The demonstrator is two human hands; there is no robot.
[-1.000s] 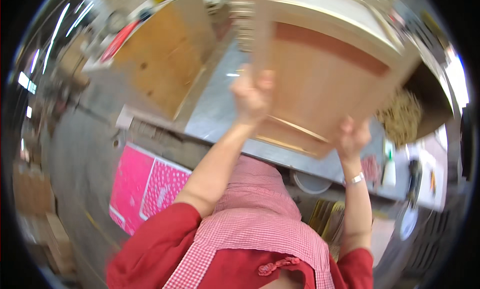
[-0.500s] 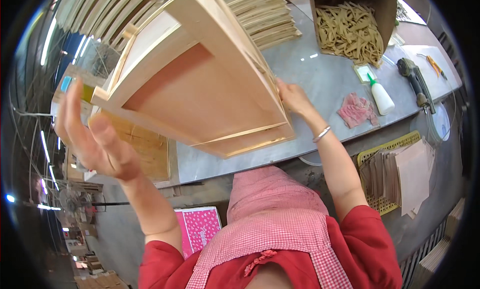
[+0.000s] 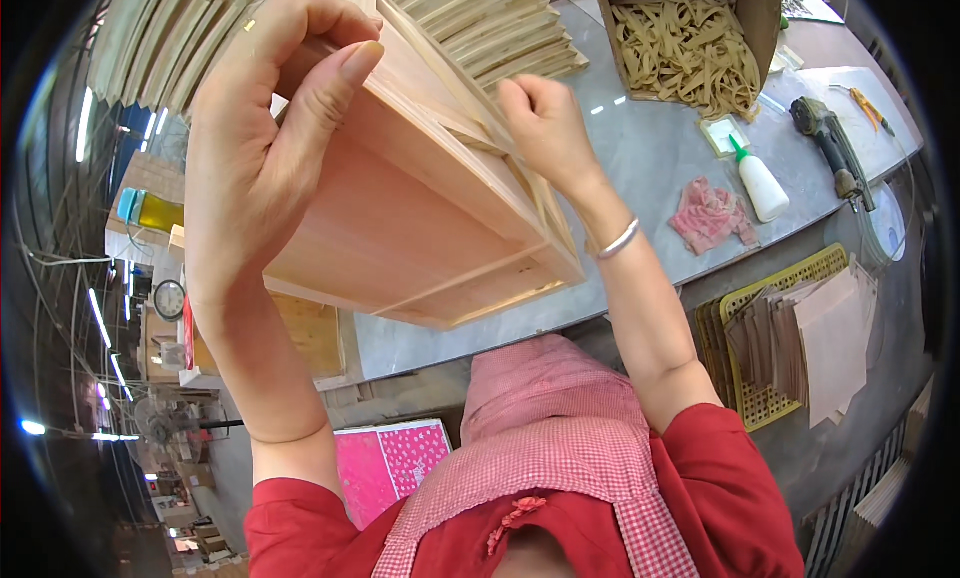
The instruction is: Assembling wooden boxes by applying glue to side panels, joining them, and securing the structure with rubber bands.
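Head view, looking straight down: big pale wooden frame [image 3: 410, 218] with a flat panel set into it, sitting in the middle over the grey counter [image 3: 640, 158], lower end close to the front edge. It's at an angle, with a crossbar near that end.

Left hand [image 3: 240, 168] is up in front of the frame's upper left part, fingers bent over and thumb tip near the index fingertip. It blocks that corner, so I can't tell if it's actually gripping the wood or just hanging there. Right hand [image 3: 550, 138] is curled into a loose fist just beside the frame's right side, and there's a silver bangle [image 3: 620, 238] on that wrist. Can't see anything sticking out of the fist.

Behind the frame there's a big pile of wooden slats [image 3: 480, 23]. Off to the right, a tipped box with tan strips [image 3: 685, 48] spilling toward its mouth, then a white bottle [image 3: 765, 191] with a green tip, a crumpled pink cloth [image 3: 708, 216] next to it, a hand-held power tool [image 3: 830, 148] and orange-handled pliers [image 3: 870, 108]. Below the counter on that side, a yellow basket [image 3: 790, 278] holds a bunch of thin boards [image 3: 835, 343].
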